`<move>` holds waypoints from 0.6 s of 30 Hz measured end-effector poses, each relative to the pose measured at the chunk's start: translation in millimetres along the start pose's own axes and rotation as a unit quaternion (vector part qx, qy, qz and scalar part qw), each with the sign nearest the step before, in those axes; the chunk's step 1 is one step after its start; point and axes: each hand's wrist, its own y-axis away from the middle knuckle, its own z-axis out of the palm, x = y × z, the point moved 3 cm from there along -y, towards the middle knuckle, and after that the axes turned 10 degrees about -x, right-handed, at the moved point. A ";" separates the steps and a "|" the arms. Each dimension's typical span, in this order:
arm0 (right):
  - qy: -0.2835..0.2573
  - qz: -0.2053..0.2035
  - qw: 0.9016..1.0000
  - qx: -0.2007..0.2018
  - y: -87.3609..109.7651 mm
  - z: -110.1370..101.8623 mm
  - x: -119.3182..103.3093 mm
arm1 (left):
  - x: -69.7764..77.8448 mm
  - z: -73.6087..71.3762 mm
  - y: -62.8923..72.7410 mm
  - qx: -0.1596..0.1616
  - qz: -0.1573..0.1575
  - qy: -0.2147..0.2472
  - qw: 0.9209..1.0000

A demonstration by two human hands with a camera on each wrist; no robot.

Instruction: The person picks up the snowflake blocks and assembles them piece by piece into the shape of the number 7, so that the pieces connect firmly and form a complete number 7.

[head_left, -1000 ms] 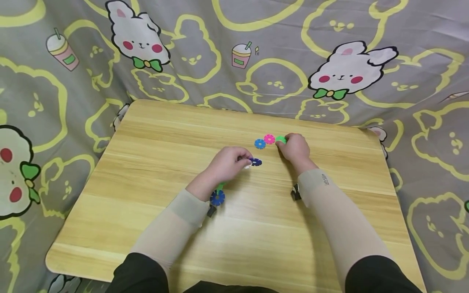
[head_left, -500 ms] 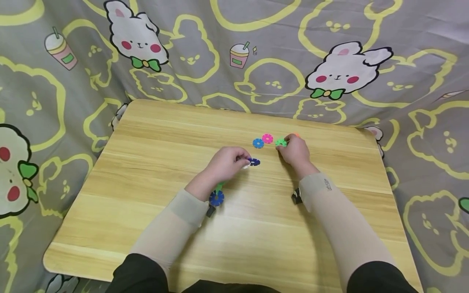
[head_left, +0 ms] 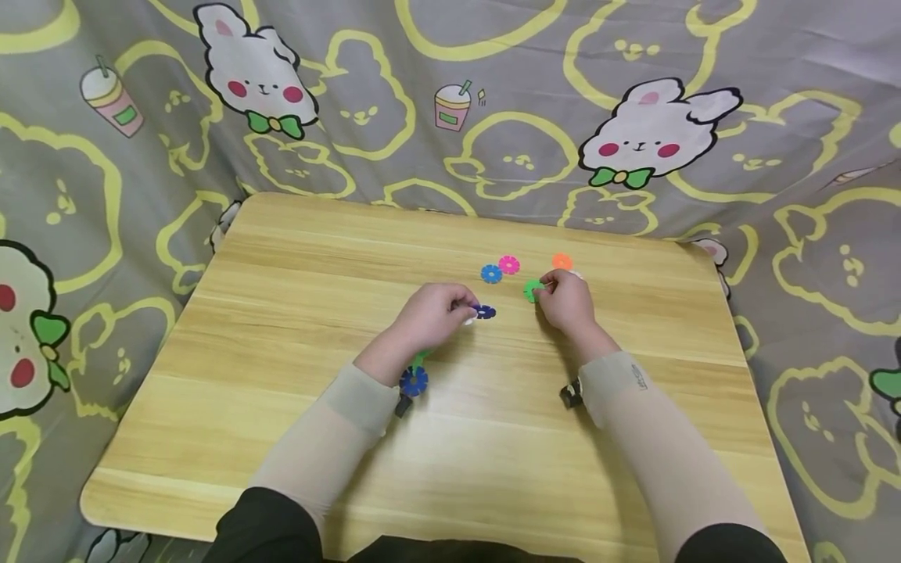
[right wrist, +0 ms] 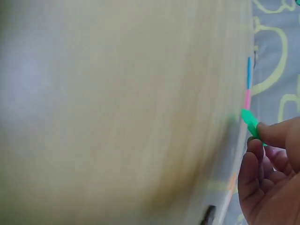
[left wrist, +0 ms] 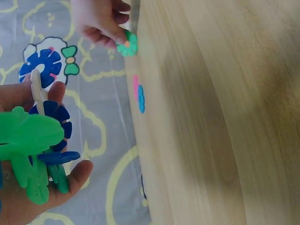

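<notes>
Your right hand [head_left: 567, 303] has the green disc [head_left: 532, 292] pinched between thumb and fingers, over the far half of the bench [head_left: 281, 352] and nearer you than the light-blue disc [head_left: 491, 274] and pink disc [head_left: 509, 264]. Your left hand's [head_left: 436, 315] fingers are grasping a cluster [left wrist: 33, 133] of slotted discs, its dark blue disc [head_left: 489, 312] poking out toward the right.

Risks, my read: you have the green disc by its edge and it's thin, so an off-axis push could twist it out. You hold the cluster near one end; if slot fits are loose, pushing on it may pop a joint further back. Push two discs together with slots out of line and they'd skid. The orange disc [head_left: 561, 261] sits just past your right hand; a careless sweep would knock it.

Views: head hides most of the cluster behind your left hand. Left wrist opens it up: white disc [left wrist: 36, 86] edge-on against dark blue, bulk running back along your palm. Right wrist gives the green disc nearly edge-on, where head shows its face. Only head shows how the loose discs are spaced. Can't tell the green disc's height.
</notes>
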 end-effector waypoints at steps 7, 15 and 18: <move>-0.067 -0.018 0.998 -0.008 16.9 -4.3 -11.3 | -0.3 0.3 -0.2 0.003 -0.011 0.004 1.000; -0.171 -0.051 0.984 -0.018 41.7 -11.4 -33.5 | -0.7 0.2 -3.7 0.007 -0.005 -0.003 1.000; -0.194 -0.064 0.978 -0.029 49.9 -12.9 -39.4 | -0.4 -0.2 -4.9 0.011 -0.003 -0.008 1.000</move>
